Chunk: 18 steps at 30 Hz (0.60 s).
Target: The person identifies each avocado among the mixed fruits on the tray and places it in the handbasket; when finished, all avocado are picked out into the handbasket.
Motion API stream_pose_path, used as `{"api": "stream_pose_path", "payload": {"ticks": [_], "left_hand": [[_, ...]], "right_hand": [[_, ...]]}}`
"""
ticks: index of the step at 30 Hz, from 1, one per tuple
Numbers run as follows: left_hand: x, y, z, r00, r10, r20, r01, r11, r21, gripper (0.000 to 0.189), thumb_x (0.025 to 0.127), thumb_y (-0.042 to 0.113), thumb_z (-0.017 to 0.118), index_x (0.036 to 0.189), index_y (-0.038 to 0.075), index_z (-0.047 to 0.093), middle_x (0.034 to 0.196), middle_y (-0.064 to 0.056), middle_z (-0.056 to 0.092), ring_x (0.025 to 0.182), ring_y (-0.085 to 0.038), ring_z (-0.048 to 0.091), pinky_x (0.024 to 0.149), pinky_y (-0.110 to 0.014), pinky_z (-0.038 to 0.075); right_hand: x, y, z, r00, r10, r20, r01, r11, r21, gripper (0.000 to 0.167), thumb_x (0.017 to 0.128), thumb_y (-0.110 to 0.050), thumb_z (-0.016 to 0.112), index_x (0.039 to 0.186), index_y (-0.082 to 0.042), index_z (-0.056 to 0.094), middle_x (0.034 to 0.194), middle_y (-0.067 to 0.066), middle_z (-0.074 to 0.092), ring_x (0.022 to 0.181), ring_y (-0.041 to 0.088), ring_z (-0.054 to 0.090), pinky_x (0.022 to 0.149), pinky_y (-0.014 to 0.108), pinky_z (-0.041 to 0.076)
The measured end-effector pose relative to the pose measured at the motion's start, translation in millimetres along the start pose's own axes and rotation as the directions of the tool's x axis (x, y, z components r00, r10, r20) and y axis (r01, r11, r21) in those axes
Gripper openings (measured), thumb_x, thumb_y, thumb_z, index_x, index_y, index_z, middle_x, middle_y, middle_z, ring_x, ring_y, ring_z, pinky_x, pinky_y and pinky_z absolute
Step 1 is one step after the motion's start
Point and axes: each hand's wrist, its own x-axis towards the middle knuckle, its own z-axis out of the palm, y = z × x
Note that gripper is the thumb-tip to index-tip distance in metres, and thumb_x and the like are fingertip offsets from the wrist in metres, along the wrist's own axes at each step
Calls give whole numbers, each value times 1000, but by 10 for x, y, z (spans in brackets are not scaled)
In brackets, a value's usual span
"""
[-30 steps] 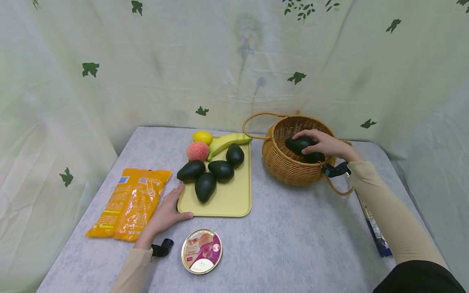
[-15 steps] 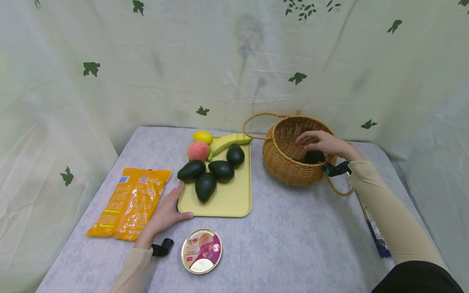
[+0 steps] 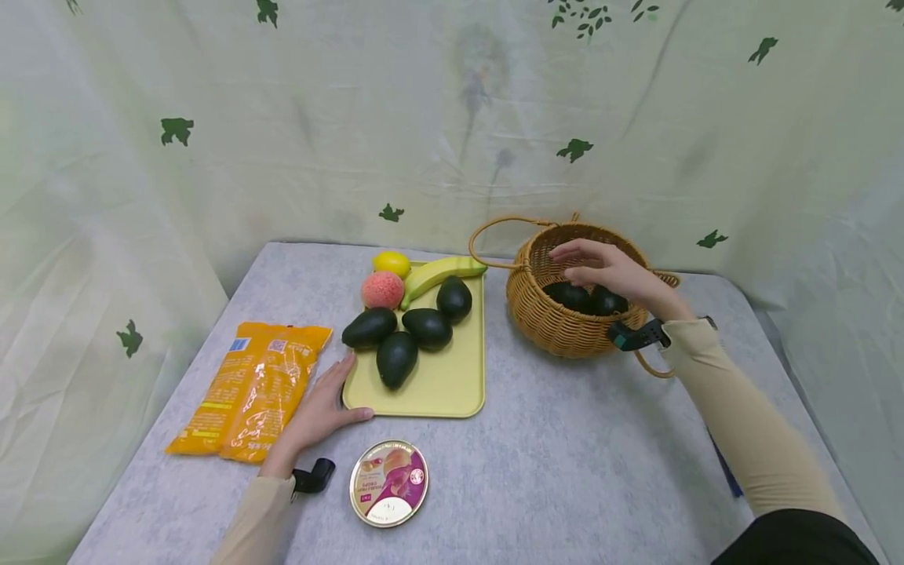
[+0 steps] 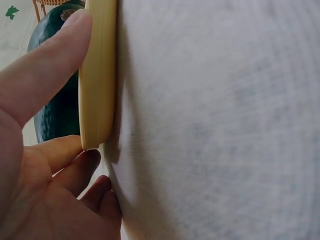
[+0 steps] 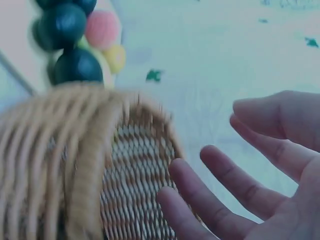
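So there are two dark avocados (image 3: 567, 296) sitting in the wicker basket (image 3: 554, 337), side by side near the front wall. They're a green so deep it's almost black, with a soft shine on top. Their full outline is hard to make out, since the rim and the hand cover part of them.

The right hand (image 3: 614, 273) hangs just above them over the basket's mouth, fingers spread and loosely bent, grip released, holding nothing.

The left hand (image 3: 321, 408) isn't clenched either: thumb and fingertips just rest against the near left corner of the pale yellow tray (image 3: 452, 380). On that tray are four more avocados (image 3: 397, 361), same dark glossy look, plump and egg-shaped with slightly tapered ends. Up close from the left wrist, one shows faintly bumpy skin and a brown stem spot.

Behind those there's a banana (image 3: 441, 275), a rough pinkish-red ball (image 3: 382, 290) and a lemon (image 3: 391, 264). An orange bag (image 3: 247, 392) lies left of the tray, a round tin (image 3: 388, 483) in front.
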Motion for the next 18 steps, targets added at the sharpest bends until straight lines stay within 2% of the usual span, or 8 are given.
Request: {"api": "stream_pose_path", "payload": {"ticks": [4, 9, 12, 18], "left_hand": [[2, 3, -1, 1000, -3, 0, 3, 1000, 6, 102, 78, 38, 78, 152, 1, 18, 155, -20, 18, 140, -41, 14, 111, -58, 11], [2, 5, 3, 1000, -2, -1, 2, 1000, 9, 102, 78, 39, 79, 152, 1, 19, 155, -21, 19, 140, -41, 14, 111, -58, 11], [1, 3, 3, 1000, -1, -1, 2, 1000, 9, 103, 78, 39, 79, 152, 1, 18, 155, -21, 18, 140, -41, 14, 111, -58, 11], [2, -4, 1, 1000, -1, -2, 1, 1000, 16, 102, 78, 38, 79, 151, 1, 19, 155, -21, 19, 140, -42, 15, 111, -59, 12]], "right_hand": [[56, -89, 129, 999, -43, 11, 42, 996, 80, 43, 100, -17, 52, 138, 1, 43, 140, 17, 43, 123, 37, 48, 89, 35, 49], [137, -224, 342, 994, -97, 47, 90, 986, 137, 45, 98, -17, 55, 138, 1, 44, 138, 19, 45, 121, 38, 48, 95, 48, 45], [201, -293, 481, 990, -118, 73, 107, 985, 135, 43, 98, -16, 56, 137, -3, 46, 136, 13, 47, 119, 38, 49, 95, 47, 45], [395, -354, 761, 978, -154, 138, 142, 985, 94, 41, 98, -14, 56, 138, -8, 48, 137, 6, 48, 114, 27, 55, 94, 40, 46]]}}
